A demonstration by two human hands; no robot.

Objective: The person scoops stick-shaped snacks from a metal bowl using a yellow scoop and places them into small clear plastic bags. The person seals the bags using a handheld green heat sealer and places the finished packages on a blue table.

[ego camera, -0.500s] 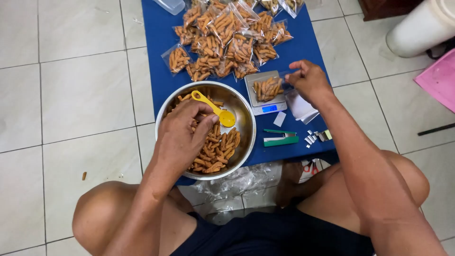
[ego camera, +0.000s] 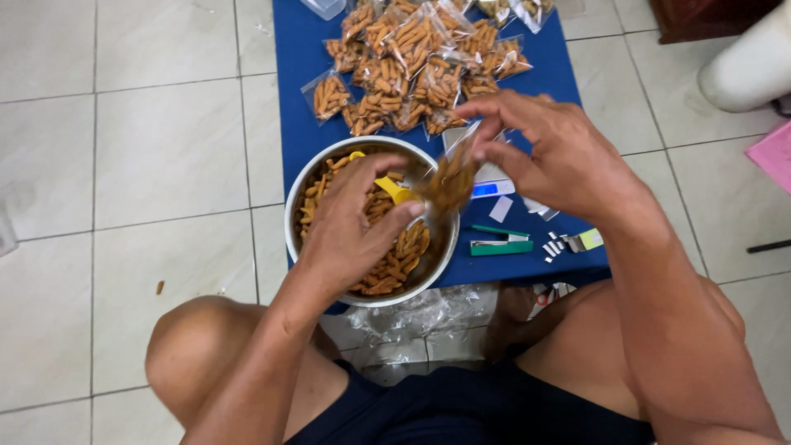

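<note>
A steel bowl (ego camera: 298, 206) of orange snack sticks sits on a blue mat (ego camera: 290, 74) on the tiled floor. Over the bowl, both hands hold a small clear bag of snack sticks (ego camera: 449, 181). My right hand (ego camera: 554, 152) pinches the bag's top, and my left hand (ego camera: 353, 227) grips its lower side with thumb and fingers. A yellow scoop (ego camera: 389, 185) lies in the bowl behind my left hand. The bag is motion-blurred.
A pile of filled snack bags (ego camera: 412, 66) lies at the mat's far end. A small scale (ego camera: 490, 183) sits beneath my right hand. A green stapler (ego camera: 501, 243) and small paper labels (ego camera: 560, 245) lie at the mat's right. Empty clear bags (ego camera: 428, 317) rest by my knees.
My right hand has lifted the filled bag off the scale and brought it left over the bowl. My left hand has risen from the sticks and taken hold of the bag.
</note>
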